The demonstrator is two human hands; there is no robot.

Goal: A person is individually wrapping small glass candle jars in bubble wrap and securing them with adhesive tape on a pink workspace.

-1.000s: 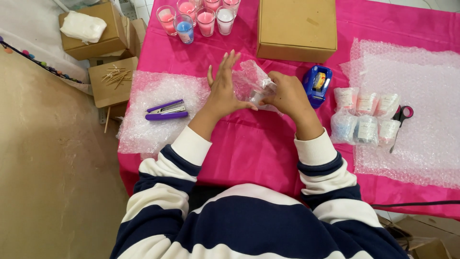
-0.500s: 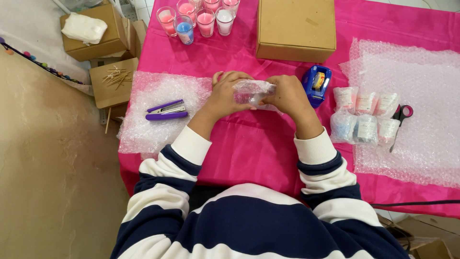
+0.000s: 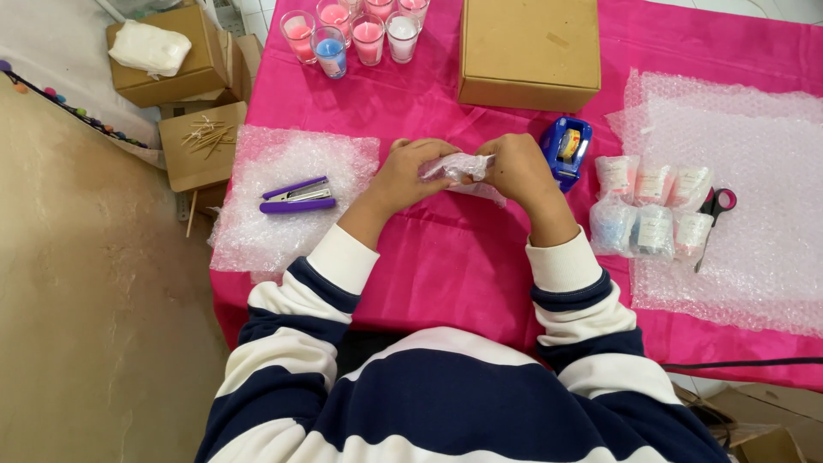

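Bubble wrap covers a small bundle (image 3: 463, 168) that both hands grip at once, just above the pink tablecloth (image 3: 446, 257). The left hand (image 3: 410, 174) curls its fingers (image 3: 424, 151) over the bundle's left end, and the right hand (image 3: 517, 166) closes over the right end, so the bundle sits squeezed between the two sets of fingertips. What the wrap encloses cannot be made out.

Just beyond the right-hand fingers, nearly touching the knuckles, stands a blue tape dispenser (image 3: 566, 147). Farther out on that side, a cluster of wrapped candle jars (image 3: 651, 210) lies on the edge of a large bubble wrap sheet (image 3: 754, 197), with scissors (image 3: 713, 214) beside them. Out past the left hand's fingers, well apart from them, a purple stapler (image 3: 297, 195) rests on a smaller bubble wrap sheet (image 3: 291, 163). Ahead of the fingertips, toward the table's far edge, stand a closed cardboard box (image 3: 529, 47) and a group of glass candles (image 3: 356, 33) in pink, blue and white. Off the table, beyond the stapler, an open carton (image 3: 202, 141) holds thin wooden sticks.
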